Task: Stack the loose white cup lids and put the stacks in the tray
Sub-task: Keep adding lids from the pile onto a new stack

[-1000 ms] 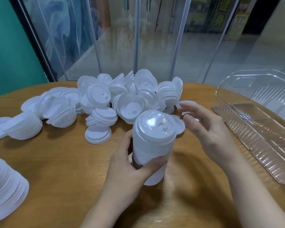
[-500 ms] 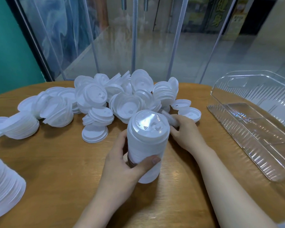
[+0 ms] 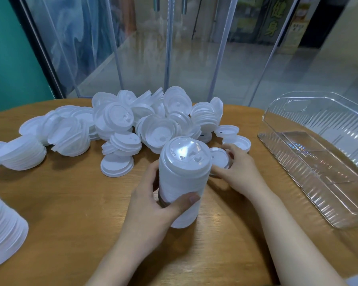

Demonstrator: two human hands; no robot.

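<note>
I see the left hand (image 3: 153,200) wrapped around the tall lid stack (image 3: 182,178), upright on the table (image 3: 70,213), top toward camera. Just right of it, the right hand (image 3: 239,172) pinches a single lid (image 3: 219,156), tilted.

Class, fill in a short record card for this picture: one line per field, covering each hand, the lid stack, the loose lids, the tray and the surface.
Left hand: grips the tall stack of lids, thumb across its front
Right hand: holds a single lid just right of the stack
Tall stack of lids: upright on the table, white
Loose lids: heaped behind the stack, some in short stacks
Clear plastic tray: right side, no lids visible inside
Table: round, wood
</note>
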